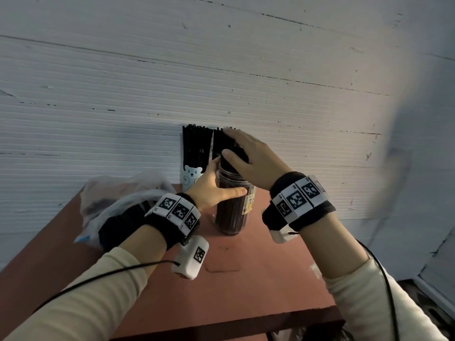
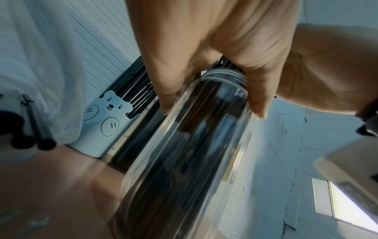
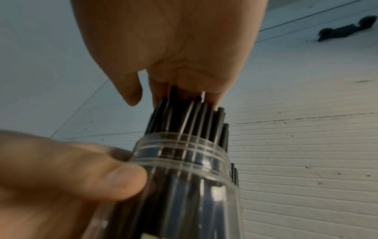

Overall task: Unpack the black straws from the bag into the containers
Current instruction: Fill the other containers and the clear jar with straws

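Clear jar [image 1: 231,205] is seen upright on the red table [image 1: 246,286], packed w/ black straws [image 3: 190,116] whose tops stick up past the rim. Long axis of the bundle: vertical, slight lean toward the wall. That's the relation that counts — straw tops lie directly under the right hand [image 1: 248,158], so any push is to be made straight down along that axis.

Right hand is laid over the tops from above, palm down, fingers draped over the ends, thumb at the near side; a loose press more than a grasp, as judged from the right wrist view. Left hand [image 1: 214,185] is wrapped round the jar's neck from the left, thumb across the front, fingers behind — jar is gripped and steadied.

Bear-print cup [image 1: 192,177] stands just beside, at the wall, also filled w/ straws. Plastic bag [image 1: 118,200] lies at the table's left; more straws are seen inside.

Seating step, prob. near done for this jar.
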Tool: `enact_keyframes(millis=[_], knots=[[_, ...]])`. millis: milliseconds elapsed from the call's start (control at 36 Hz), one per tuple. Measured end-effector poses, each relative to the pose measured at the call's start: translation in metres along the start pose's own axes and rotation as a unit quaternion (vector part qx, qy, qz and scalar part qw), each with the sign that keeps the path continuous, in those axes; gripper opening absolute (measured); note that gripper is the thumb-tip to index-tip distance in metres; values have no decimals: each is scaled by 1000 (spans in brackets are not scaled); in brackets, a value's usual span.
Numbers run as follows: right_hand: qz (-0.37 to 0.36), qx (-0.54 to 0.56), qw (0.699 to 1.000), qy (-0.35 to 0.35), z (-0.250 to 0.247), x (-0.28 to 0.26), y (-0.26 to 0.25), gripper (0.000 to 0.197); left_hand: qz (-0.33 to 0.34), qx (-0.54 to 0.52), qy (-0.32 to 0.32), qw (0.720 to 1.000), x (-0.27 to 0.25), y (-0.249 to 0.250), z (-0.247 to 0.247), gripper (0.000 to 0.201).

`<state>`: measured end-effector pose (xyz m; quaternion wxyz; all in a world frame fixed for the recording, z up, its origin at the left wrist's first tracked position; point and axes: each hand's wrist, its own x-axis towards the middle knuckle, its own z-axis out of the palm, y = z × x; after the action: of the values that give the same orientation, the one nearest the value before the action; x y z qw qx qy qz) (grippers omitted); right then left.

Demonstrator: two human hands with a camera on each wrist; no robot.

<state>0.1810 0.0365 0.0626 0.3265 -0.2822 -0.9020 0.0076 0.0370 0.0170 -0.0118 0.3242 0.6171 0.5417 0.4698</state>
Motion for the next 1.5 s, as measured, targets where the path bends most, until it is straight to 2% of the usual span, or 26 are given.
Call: enact_keyframes(millis=[83, 111, 167, 278, 361, 444, 528, 639, 750, 861, 1000, 1111, 1250, 1417, 1500], knots=[[-18, 18, 998, 59, 1, -2, -10, 50, 7, 54, -7, 998, -9, -1, -10, 121], [-22, 26, 997, 74, 2, -2, -13, 50, 11, 70, 0, 998, -14, 0, -15, 119], [-24, 47, 994, 91, 7, -4, -21, 51, 26, 92, 43, 994, -25, -1, -25, 97], [-45, 65, 992, 102, 28, -7, -44, 47, 60, 168, 109, 978, -50, 4, -57, 37], [-49, 94, 991, 79, 52, -9, -62, 43, 57, 195, 139, 969, -69, 8, -88, 25], [-38, 132, 990, 7, 76, -9, -79, 39, 45, 221, 162, 961, -90, 5, -117, 25], [-14, 105, 988, -113, 101, -10, -91, 39, 34, 257, 154, 954, -104, -5, -137, 22], [23, 23, 962, -270, 129, -4, -100, 44, -25, 273, 76, 959, -116, -18, -154, 23], [46, -21, 934, -355, 143, 3, -110, 50, -50, 267, 11, 962, -123, -23, -159, 28], [73, -26, 921, -381, 155, 12, -112, 58, -47, 270, -17, 961, -123, -25, -154, 33], [62, -11, 924, -378, 152, 19, -120, 58, -65, 287, 31, 955, -118, -29, -153, 43], [60, -15, 924, -377, 155, 22, -124, 55, -63, 281, 59, 956, -115, -27, -152, 42], [13, -45, 915, -401, 153, 23, -132, 53, -73, 287, 85, 951, -111, -27, -158, 41], [36, -52, 912, -405, 157, 26, -132, 49, -77, 296, 89, 948, -109, -27, -161, 46], [66, -22, 923, -379, 164, 26, -125, 55, -74, 293, 80, 950, -109, -31, -162, 49]])
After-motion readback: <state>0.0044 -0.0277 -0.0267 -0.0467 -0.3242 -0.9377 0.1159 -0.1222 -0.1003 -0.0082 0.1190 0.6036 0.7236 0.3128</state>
